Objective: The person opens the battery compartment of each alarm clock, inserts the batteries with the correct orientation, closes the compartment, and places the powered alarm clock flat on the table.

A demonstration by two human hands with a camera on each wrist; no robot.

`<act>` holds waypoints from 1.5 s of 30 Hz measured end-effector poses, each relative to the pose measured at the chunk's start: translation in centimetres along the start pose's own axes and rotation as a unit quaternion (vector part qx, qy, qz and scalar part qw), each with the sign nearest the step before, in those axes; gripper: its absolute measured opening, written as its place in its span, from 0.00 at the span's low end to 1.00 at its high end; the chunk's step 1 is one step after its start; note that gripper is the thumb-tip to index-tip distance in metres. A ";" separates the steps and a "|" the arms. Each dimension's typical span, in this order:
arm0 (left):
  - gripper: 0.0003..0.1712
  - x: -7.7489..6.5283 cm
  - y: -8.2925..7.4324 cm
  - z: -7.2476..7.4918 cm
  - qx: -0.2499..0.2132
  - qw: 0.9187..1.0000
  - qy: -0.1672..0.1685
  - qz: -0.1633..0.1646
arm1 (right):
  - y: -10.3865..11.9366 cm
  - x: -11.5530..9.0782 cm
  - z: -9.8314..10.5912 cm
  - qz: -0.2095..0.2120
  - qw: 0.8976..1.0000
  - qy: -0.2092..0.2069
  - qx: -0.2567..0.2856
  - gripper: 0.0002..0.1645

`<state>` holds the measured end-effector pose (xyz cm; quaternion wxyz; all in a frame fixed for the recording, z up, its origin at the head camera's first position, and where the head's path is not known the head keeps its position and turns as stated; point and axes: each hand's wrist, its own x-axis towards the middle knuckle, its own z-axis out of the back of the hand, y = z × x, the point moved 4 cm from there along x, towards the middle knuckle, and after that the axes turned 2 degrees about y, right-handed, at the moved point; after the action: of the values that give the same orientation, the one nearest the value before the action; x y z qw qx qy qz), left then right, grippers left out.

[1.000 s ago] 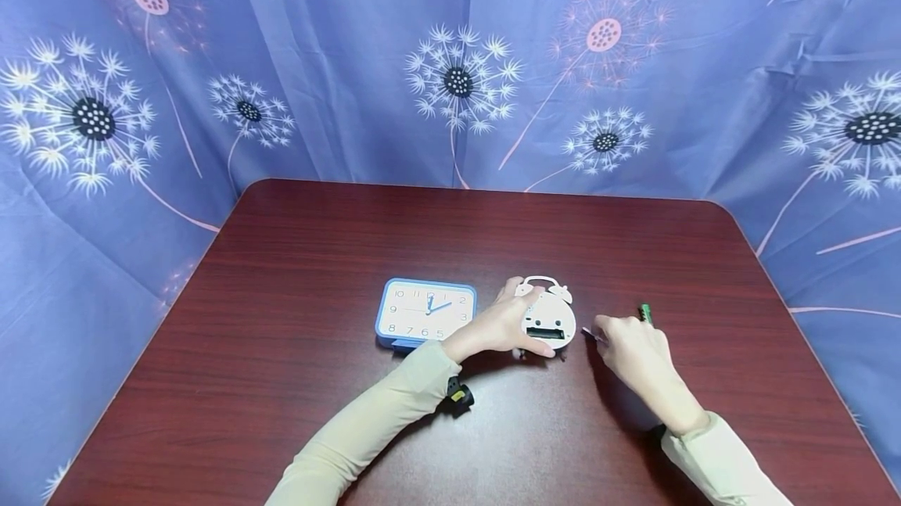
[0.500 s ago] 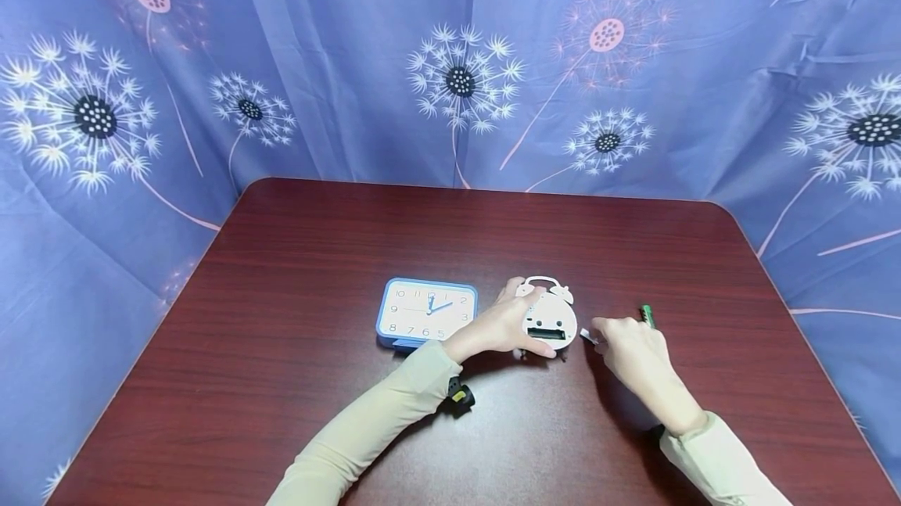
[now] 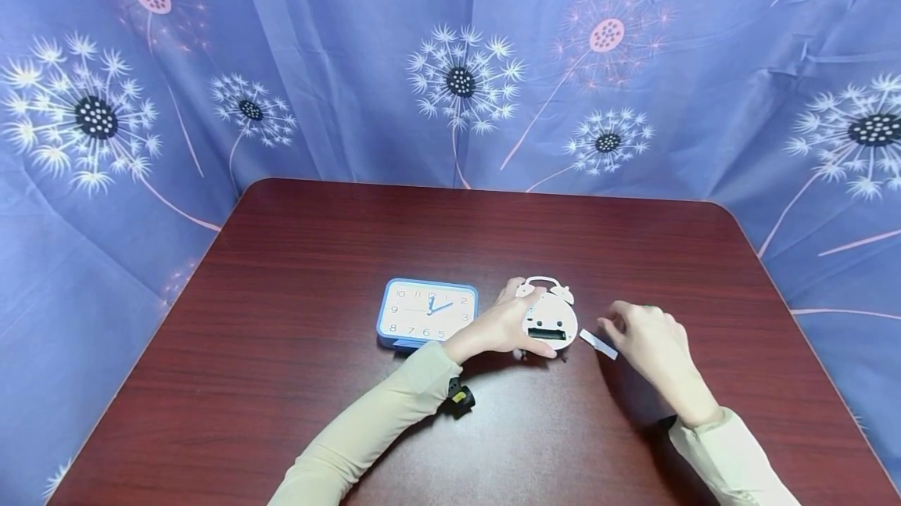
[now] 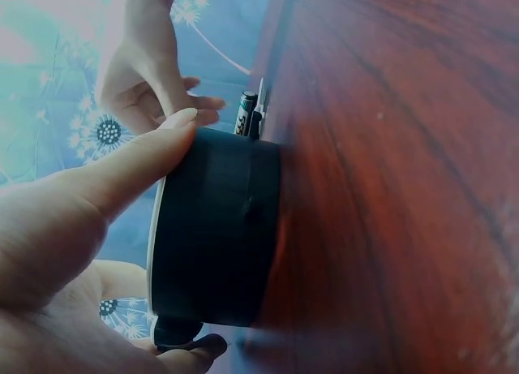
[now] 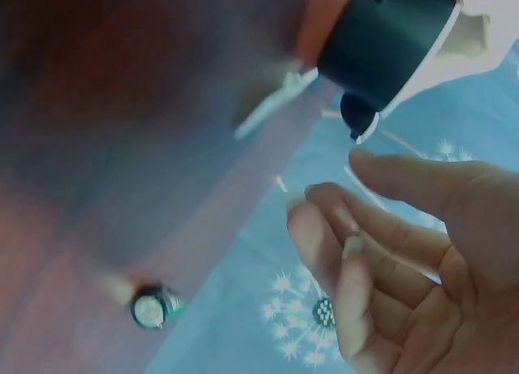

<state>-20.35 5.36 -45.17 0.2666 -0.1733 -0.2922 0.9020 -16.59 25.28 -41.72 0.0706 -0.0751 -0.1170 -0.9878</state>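
Observation:
A white twin-bell alarm clock (image 3: 552,315) lies with its back up and its long battery slot uncovered. My left hand (image 3: 497,324) grips it, thumb on the near edge and fingers round the far side. Its dark side wall shows in the left wrist view. Just right of the clock, a small white battery cover (image 3: 598,345) lies flat on the table. My right hand (image 3: 651,339) hovers beside the cover, fingers loosely bent and holding nothing. Below that hand in the right wrist view is a green and black battery (image 5: 152,309), mostly hidden by the hand in the head view.
A blue rectangular clock (image 3: 427,309) with a white dial stands just left of the left hand, close to the forearm. The dark red wooden table (image 3: 281,381) ends at the back against a blue curtain (image 3: 352,84) with dandelion prints.
My right hand has let go of the white battery cover and moved slightly right, so the cover shows whole and the battery is now mostly covered. The left hand and alarm clock have stayed put.

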 end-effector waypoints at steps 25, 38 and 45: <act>0.59 0.2 0.3 -0.1 0.003 1.000 -0.005 -0.002 | -3.0 0.1 -1.7 -0.112 0.984 0.135 -0.031 0.23; 0.59 0.2 0.2 -0.2 0.005 1.000 -0.007 -0.010 | -3.1 0.6 -1.7 -0.126 0.978 0.162 -0.032 0.19; 0.59 0.1 0.1 -0.1 0.001 1.000 -0.009 -0.009 | -3.7 1.3 -1.9 -0.122 0.978 0.163 -0.036 0.19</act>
<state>-20.39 5.36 -45.34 0.2720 -0.1620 -0.2952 0.9015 -18.73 28.22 -44.12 -0.0352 0.0988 -0.0767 -0.9915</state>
